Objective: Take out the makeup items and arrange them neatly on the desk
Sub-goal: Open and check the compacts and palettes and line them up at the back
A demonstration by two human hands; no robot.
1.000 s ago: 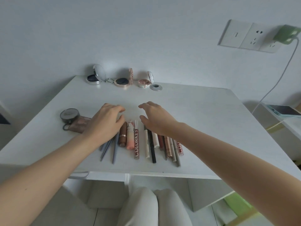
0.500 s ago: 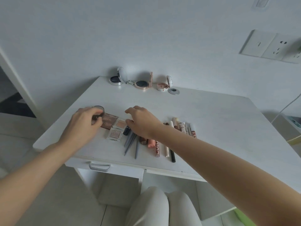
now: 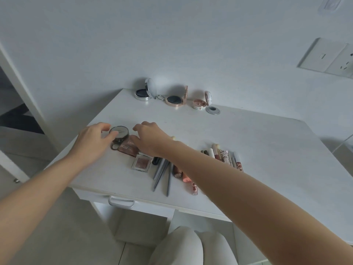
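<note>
On the white desk (image 3: 257, 142) my left hand (image 3: 91, 142) pinches the left rim of a round dark compact (image 3: 119, 131) with a mirrored lid. The compact rests partly on a brown palette (image 3: 127, 149). My right hand (image 3: 150, 138) hangs with loosely curled fingers over the palette's right end, its thumb touching it. In front lie a small square eyeshadow (image 3: 141, 162), grey pencils (image 3: 161, 173) and lip tubes (image 3: 182, 175). More tubes and pens (image 3: 223, 155) lie in a row behind my right forearm, which hides part of the row.
Three opened compacts (image 3: 174, 99) stand along the desk's back edge by the wall, beside a metal cable grommet (image 3: 212, 110). A drawer handle (image 3: 121, 201) sits under the front edge. A wall socket (image 3: 328, 58) is at the right. My knees are below the desk.
Both hands moved left from the row of tubes to the round compact and brown palette. My left hand took hold of the compact. The view also turned left.
</note>
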